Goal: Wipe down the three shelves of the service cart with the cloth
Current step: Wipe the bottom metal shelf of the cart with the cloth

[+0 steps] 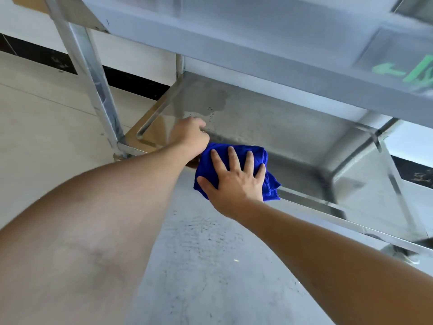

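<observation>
Cart shelf (269, 123): brushed metal, dull sheen, damp patches. Cloth (236, 151): blue, fuzzy, matt. Floor (210, 266): grey, rough, speckled.

We see pale tiled floor (42, 127) at left, black skirting band (131, 78) above it, white wall (21, 17) higher up; daylight even.
</observation>
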Available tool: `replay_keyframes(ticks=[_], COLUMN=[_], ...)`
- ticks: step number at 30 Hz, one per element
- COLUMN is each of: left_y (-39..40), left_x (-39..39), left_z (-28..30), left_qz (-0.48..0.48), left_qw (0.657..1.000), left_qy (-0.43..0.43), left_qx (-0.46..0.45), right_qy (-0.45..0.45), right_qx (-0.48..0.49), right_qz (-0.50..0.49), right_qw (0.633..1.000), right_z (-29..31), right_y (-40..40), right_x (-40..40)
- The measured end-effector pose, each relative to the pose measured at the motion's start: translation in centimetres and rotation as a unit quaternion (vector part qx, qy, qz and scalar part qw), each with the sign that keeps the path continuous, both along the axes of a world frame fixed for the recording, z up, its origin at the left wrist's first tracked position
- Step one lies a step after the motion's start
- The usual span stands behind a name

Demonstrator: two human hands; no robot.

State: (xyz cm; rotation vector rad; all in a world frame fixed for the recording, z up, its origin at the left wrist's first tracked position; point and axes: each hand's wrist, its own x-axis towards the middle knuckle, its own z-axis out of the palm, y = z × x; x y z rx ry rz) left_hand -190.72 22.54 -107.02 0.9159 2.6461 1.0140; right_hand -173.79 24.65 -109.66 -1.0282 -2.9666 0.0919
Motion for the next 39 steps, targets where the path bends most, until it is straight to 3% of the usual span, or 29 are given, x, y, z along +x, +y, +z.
replay_keyframes(ticks=[3, 6, 11, 13, 22, 27, 39], left_y=[-2.6, -4.8, -4.3, -3.7, -3.0, -2.5, -2.8], left_x=[-2.1, -4.4, -7.0, -7.5, -6.5, -6.0, -5.9], left_z=[0.2, 0.1, 0.5, 0.3, -2.2, -2.7, -2.3], left_qz=[0.073, 0.137, 0.180, 0.202, 0.114, 0.114, 0.123], left_qw=[0.994, 0.985, 0.983, 0.978, 0.980, 0.970, 0.979], left_qy=[0.082, 0.099, -0.034, -0.045, 0.148, 0.180, 0.149], left_qx=[-0.009, -0.044, -0.020, 0.001, -0.073, -0.113, -0.067], right_qy=[0.007, 0.005, 0.019, 0.015, 0.034, 0.055, 0.053], right_qx=[-0.002, -0.005, -0.035, -0.042, -0.034, -0.029, -0.034], right_qz=[0.029, 0.069, 0.103, 0.086, -0.014, -0.031, -0.037], right_qw=[1.000, 0.998, 0.994, 0.995, 0.999, 0.998, 0.997], right_z=[0.1, 0.2, 0.6, 0.6, 0.4, 0.3, 0.9], right_y=[-0.9, -1.9, -1.2, 0.3, 9.7, 12.4, 13.2], right_x=[-2.5, -6.1, -12.6, -14.9, -21.3, -24.1, -25.9])
